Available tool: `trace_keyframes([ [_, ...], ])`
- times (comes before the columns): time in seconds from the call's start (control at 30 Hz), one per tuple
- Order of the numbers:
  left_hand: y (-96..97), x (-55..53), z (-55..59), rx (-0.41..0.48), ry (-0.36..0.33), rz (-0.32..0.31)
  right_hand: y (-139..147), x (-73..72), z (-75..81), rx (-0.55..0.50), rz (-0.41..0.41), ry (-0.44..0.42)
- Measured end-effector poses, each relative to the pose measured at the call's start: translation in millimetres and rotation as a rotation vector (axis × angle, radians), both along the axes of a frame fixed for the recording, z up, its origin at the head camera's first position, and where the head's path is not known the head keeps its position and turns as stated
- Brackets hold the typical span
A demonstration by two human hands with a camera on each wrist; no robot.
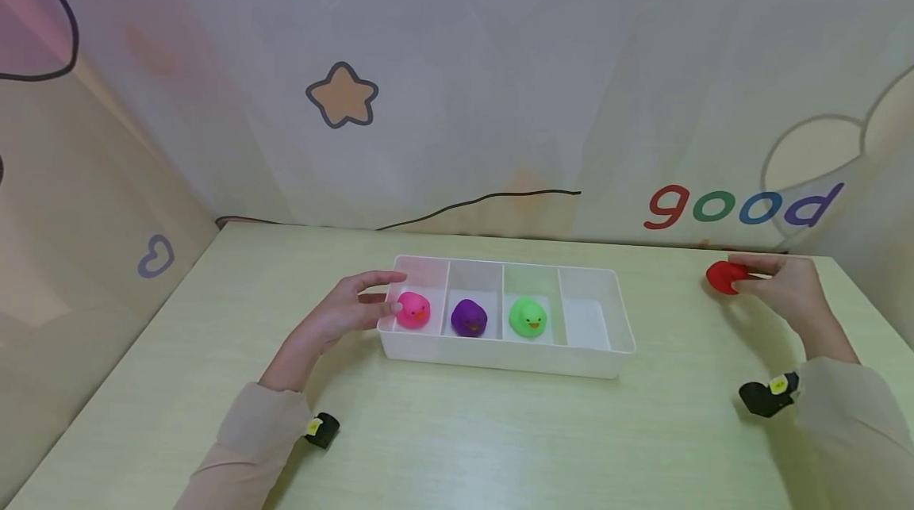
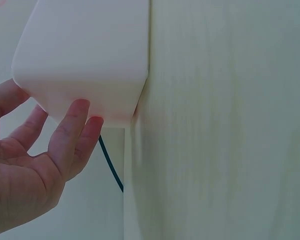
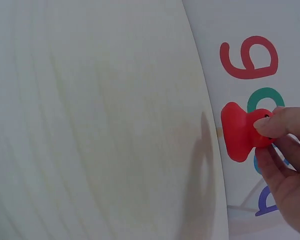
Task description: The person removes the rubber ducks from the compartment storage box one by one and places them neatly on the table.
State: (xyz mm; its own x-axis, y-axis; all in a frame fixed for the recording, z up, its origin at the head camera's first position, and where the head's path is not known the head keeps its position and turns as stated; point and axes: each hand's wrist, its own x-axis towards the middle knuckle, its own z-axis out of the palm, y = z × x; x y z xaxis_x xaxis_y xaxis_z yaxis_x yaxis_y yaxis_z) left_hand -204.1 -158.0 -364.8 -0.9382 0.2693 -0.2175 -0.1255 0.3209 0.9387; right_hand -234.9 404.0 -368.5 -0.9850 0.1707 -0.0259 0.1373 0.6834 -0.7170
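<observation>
Near the table's far right corner, my right hand pinches a red rubber duck by its head between thumb and fingers. The duck's flat base points at the tabletop, and it seems held above it. My left hand holds the left end of a white divided tray. In the left wrist view, fingertips press the outside of the end wall while other digits reach the rim. From left to right, the compartments hold a pink duck, a purple duck and a green duck; the rightmost holds nothing.
The pale wooden table meets a printed cloth backdrop along its back edge. Cloth also stands at both sides. Black wrist devices sit on both sleeves. A dark cord-like line shows beyond the tray in the left wrist view.
</observation>
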Motion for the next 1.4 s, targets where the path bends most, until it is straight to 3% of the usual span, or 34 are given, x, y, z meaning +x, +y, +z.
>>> trace_keyframes([
  [0.33,-0.4,0.1,-0.7,-0.01,0.003,0.001,0,7.6,1.5,0.026,0.002,-0.089],
  [0.77,0.1,0.2,-1.1,-0.007,-0.001,0.003,6,8.5,-3.6,0.018,0.009,-0.128],
  [1.03,0.2,-0.2,-0.3,-0.006,-0.001,0.0,7,9.8,-3.4,0.009,0.015,-0.123],
  [1.17,0.7,-0.4,0.3,0.004,-0.005,-0.006,8,11.3,-3.3,0.031,0.007,-0.079],
  [1.23,0.7,-0.2,0.4,0.007,-0.004,-0.009,15,8.2,-9.5,0.033,0.005,-0.03],
  [1.4,-1.0,0.6,0.5,0.006,0.003,-0.016,48,-11.5,-43.0,0.009,-0.011,0.065],
])
